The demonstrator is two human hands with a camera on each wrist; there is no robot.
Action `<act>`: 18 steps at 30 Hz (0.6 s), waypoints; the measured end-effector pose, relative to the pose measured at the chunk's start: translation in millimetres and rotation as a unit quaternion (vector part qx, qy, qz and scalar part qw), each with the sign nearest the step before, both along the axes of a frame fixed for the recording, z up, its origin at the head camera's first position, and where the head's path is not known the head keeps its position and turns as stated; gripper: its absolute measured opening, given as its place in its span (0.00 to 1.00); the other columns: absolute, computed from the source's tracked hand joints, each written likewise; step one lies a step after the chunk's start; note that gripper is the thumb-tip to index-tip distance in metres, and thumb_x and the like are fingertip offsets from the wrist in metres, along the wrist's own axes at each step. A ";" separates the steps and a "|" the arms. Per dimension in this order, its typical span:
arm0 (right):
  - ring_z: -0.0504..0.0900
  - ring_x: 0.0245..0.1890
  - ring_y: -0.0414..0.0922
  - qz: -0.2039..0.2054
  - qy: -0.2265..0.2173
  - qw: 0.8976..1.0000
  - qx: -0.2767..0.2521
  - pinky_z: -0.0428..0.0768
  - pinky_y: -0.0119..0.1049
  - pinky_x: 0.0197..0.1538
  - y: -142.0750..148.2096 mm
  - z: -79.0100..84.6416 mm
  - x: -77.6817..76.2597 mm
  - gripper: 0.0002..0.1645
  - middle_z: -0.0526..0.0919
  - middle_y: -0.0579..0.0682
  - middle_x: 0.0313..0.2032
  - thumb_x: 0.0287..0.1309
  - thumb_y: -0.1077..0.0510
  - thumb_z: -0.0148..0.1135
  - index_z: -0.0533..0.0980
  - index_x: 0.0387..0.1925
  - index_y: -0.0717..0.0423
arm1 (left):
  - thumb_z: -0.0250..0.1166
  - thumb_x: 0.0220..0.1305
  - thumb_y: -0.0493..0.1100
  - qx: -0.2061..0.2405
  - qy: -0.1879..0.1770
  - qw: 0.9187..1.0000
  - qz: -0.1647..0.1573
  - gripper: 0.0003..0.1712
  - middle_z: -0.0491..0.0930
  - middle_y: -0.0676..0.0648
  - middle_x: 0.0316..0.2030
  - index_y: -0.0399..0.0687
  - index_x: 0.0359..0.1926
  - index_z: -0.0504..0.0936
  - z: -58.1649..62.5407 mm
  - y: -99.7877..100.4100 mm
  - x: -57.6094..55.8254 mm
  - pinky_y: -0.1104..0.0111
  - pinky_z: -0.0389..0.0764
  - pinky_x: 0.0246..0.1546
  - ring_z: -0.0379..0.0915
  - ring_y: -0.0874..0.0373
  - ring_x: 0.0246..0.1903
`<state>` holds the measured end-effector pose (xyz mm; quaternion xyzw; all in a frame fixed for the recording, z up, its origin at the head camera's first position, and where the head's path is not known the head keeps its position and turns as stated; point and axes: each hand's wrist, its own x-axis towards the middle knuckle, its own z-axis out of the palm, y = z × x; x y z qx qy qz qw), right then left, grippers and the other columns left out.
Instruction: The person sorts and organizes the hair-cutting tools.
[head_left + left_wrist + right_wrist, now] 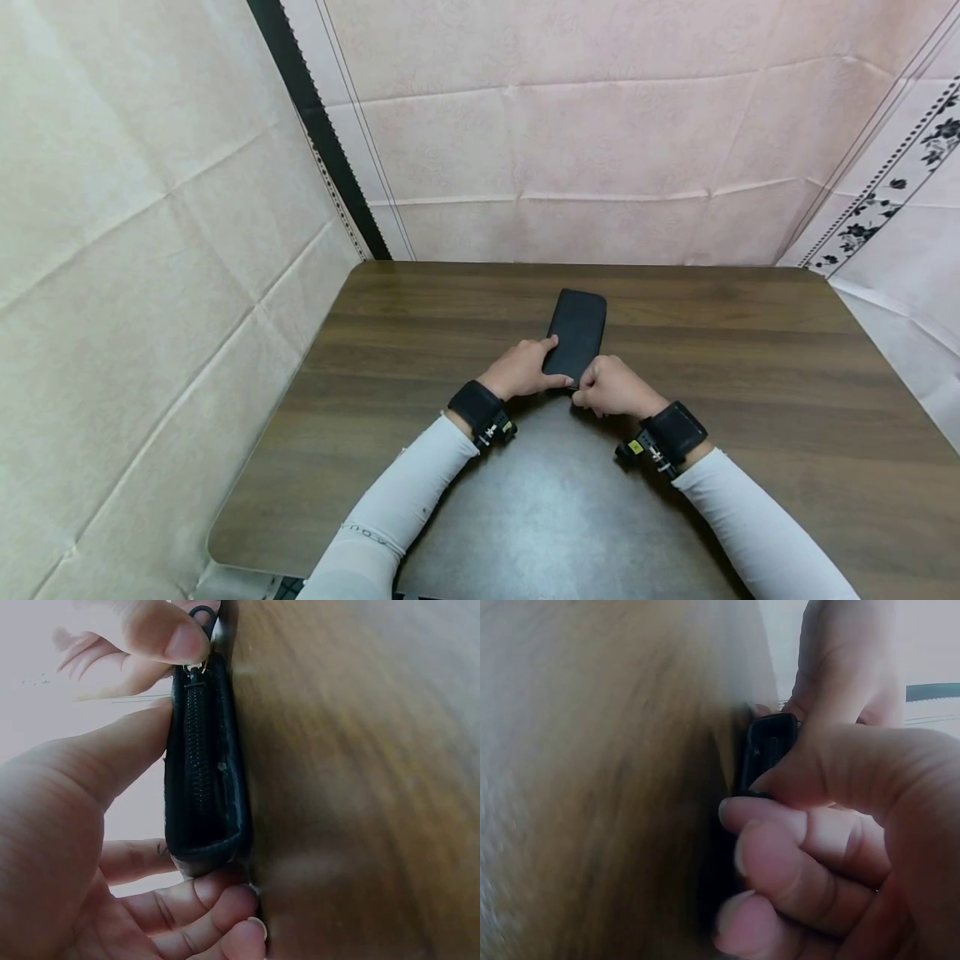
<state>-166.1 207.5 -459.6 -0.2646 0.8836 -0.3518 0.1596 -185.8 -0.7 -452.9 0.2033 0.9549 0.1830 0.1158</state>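
Note:
A long black zip wallet [577, 329] lies flat on the wooden table, its short near end toward me. My left hand [522, 368] grips its near left corner, thumb along the near end and fingers at the left side. In the left wrist view a black zipper [198, 754] runs along the wallet's edge, its teeth meshed in the stretch that shows. My right hand [617, 387], at the near right corner, pinches the zipper pull [202, 613] between thumb and index finger. The other right fingers curl below. In the right wrist view the hand hides most of the wallet.
The brown wooden table [375, 400] has a grey, shiny patch [540, 517] in front of the hands. Pale cloth sheets [600, 142] hang behind the table and at its sides. Each wrist wears a black strap with a small camera.

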 end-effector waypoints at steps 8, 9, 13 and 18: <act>0.70 0.09 0.37 -0.009 -0.013 1.000 0.015 0.68 0.30 0.19 1.2 0.6 -1.9 0.25 0.71 0.39 0.06 0.61 0.61 0.68 0.79 0.08 0.58 | 0.66 0.69 0.66 0.002 -0.001 1.000 0.001 0.50 0.70 0.41 0.74 0.50 0.81 0.59 1.8 0.5 1.1 0.68 0.77 0.46 0.76 0.58 0.45; 0.70 0.09 0.37 -0.009 -0.015 1.000 0.015 0.68 0.30 0.19 1.4 0.7 -2.0 0.25 0.71 0.39 0.06 0.62 0.61 0.68 0.79 0.08 0.58 | 0.66 0.69 0.66 0.003 -0.001 1.000 0.001 0.50 0.70 0.41 0.74 0.50 0.81 0.59 2.2 0.6 1.3 0.68 0.77 0.45 0.76 0.57 0.44; 0.68 0.09 0.38 -0.011 -0.021 1.000 0.012 0.67 0.31 0.19 1.7 1.2 -1.8 0.25 0.69 0.40 0.06 0.62 0.62 0.68 0.78 0.08 0.59 | 0.66 0.69 0.66 0.005 -0.003 1.000 0.002 0.50 0.70 0.41 0.74 0.50 0.81 0.59 3.1 0.4 2.0 0.69 0.76 0.44 0.76 0.57 0.43; 0.68 0.09 0.38 -0.013 -0.026 1.000 0.009 0.66 0.30 0.20 1.8 1.5 -1.6 0.25 0.68 0.39 0.06 0.61 0.62 0.68 0.77 0.08 0.60 | 0.66 0.69 0.66 0.003 0.000 1.000 0.003 0.50 0.69 0.41 0.74 0.49 0.81 0.59 3.2 0.7 2.3 0.69 0.76 0.44 0.76 0.58 0.43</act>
